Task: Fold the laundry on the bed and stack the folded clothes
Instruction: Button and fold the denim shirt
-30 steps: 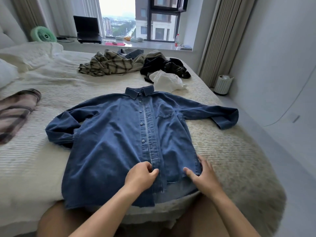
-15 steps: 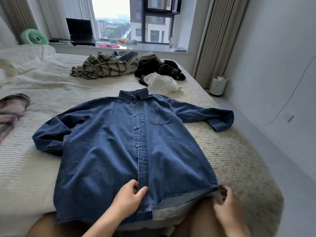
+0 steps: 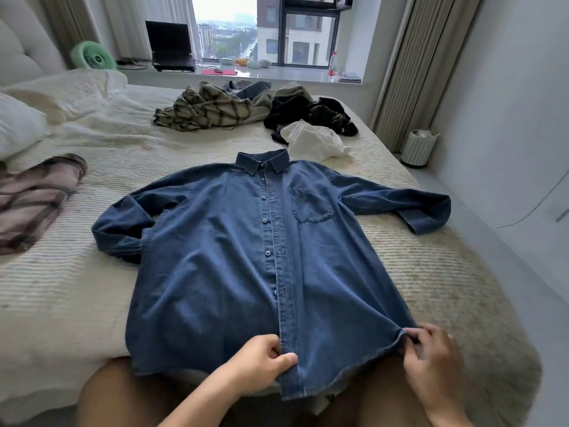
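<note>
A blue denim shirt (image 3: 246,257) lies flat, front side up, on the cream bed (image 3: 61,288), collar toward the window and both sleeves spread out. My left hand (image 3: 261,362) pinches the button placket at the bottom hem. My right hand (image 3: 431,355) grips the shirt's lower right hem corner. A heap of unfolded laundry sits at the far side of the bed: a plaid shirt (image 3: 206,110), dark clothes (image 3: 311,112) and a white garment (image 3: 314,140). A folded pink plaid garment (image 3: 34,198) lies at the left.
Pillows (image 3: 18,124) and a rumpled duvet fill the bed's far left. A window ledge behind holds a laptop (image 3: 171,46), a green fan (image 3: 92,57) and a bottle. A small white bin (image 3: 418,147) stands on the floor by the right wall.
The two shirt fronts have been drawn together and smoothed. My right hand moved out to the lower right hem corner and grips it. My left hand stays at the placket.
</note>
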